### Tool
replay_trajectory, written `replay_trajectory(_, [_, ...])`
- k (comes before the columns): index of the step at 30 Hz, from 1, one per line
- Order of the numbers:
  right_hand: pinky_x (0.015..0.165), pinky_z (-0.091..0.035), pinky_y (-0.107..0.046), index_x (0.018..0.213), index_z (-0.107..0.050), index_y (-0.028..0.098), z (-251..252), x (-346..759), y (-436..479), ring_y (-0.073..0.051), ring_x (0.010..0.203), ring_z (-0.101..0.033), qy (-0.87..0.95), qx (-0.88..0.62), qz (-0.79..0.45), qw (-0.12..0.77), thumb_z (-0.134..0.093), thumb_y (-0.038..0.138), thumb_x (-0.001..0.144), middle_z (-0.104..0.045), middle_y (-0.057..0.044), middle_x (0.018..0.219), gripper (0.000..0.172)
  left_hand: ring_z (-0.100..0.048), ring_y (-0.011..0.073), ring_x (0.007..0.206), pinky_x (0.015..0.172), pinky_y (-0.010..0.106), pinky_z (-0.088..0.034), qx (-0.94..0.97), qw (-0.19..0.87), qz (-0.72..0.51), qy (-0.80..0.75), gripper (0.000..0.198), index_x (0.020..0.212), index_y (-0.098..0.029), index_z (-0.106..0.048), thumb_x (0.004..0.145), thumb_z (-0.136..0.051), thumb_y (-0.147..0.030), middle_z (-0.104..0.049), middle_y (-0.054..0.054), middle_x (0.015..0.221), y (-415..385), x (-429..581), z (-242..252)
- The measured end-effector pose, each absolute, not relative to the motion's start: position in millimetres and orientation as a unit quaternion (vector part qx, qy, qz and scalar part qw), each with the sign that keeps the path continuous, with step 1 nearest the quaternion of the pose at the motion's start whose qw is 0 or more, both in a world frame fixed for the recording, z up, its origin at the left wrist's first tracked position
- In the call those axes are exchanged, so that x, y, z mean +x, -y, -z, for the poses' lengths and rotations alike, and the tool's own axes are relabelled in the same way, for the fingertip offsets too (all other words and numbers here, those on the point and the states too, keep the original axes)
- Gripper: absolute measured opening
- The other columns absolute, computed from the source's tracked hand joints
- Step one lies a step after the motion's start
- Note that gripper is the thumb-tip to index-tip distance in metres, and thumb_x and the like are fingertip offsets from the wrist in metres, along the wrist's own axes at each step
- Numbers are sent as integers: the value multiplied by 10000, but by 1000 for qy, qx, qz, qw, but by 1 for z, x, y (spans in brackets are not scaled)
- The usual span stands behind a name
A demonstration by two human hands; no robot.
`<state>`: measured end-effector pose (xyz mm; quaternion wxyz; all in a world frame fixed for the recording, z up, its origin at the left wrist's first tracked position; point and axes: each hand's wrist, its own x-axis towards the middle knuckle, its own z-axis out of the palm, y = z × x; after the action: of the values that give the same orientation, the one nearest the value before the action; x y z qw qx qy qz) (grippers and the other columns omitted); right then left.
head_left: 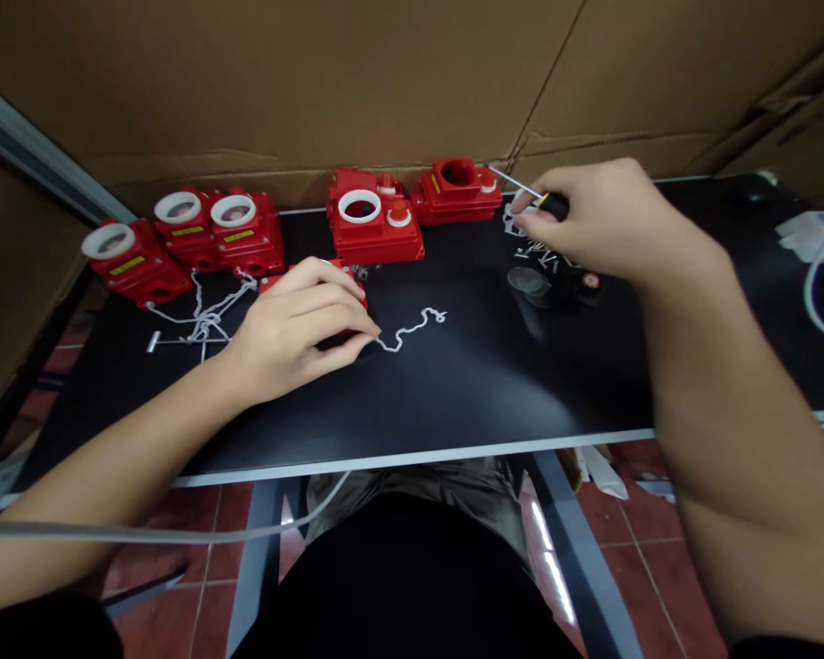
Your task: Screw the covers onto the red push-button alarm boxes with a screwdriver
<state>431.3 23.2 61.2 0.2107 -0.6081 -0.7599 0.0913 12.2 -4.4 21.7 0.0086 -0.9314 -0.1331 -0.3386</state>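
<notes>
My left hand (298, 329) is over a red box (350, 275), which it mostly covers. Thumb and forefinger are pinched together on one end of a thin silvery chain (398, 339), whose free length lies wavy on the black table (453, 394). In my right hand (583, 215) is a screwdriver (553, 203) with a black and yellow handle, its shaft pointing up and left. The right fingertips are close above small white parts (512, 220) and a scatter of screws (542, 254). Clear round discs (528, 282) lie just in front of them.
Red boxes with white rings (237, 210) stand at the back left, with tangled chains and a small metal rod (153, 342) before them. More red boxes (377, 229) line the cardboard wall (316, 82). A white cable (814, 293) hangs at the right.
</notes>
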Motion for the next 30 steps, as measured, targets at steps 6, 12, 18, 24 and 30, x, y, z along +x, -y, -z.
replay_trajectory(6, [834,-508,-368,1234,-949,251,-37,368,-4,-190,764,-648,818,-469,-286,170,-978,558,1011,-778,19,851,381,-953,291,1236,1092,491,-789,-929,7,342,137,124,1282,-316,-873,1260,-886,-195,-998,4,1151,8,13,-24])
replay_trajectory(12, [904,-544,-355,1132,-924,223,-16,345,1,-227,907,-800,834,-430,-310,151,-959,376,1011,-906,-49,1009,198,-943,315,1318,1156,520,-784,-941,-14,319,112,90,1318,-281,-887,1253,-890,-220,-1002,25,1208,6,12,-22])
replay_trajectory(18, [856,-531,-348,910,-859,230,-17,348,0,-192,775,-728,835,-445,-271,178,-799,177,946,-860,-24,876,88,-871,372,1521,1309,580,-746,-957,-31,264,114,228,1474,-251,-896,1259,-847,-196,-1002,89,1341,7,11,-19])
replay_trajectory(24, [815,-516,-371,882,-795,253,-27,361,-2,-196,751,-668,813,-481,-219,243,-801,226,921,-810,-7,829,48,-883,377,1489,1230,582,-772,-940,6,307,150,272,1417,-278,-863,1227,-779,-103,-981,55,1328,5,7,-25])
replay_trajectory(30, [1010,-622,-452,1018,-808,278,-25,362,-2,-272,968,-776,807,-473,-203,290,-779,336,1054,-895,-71,1074,74,-892,385,1385,1220,624,-744,-915,28,333,227,305,1366,-301,-868,1165,-758,-100,-966,39,1311,4,3,-29])
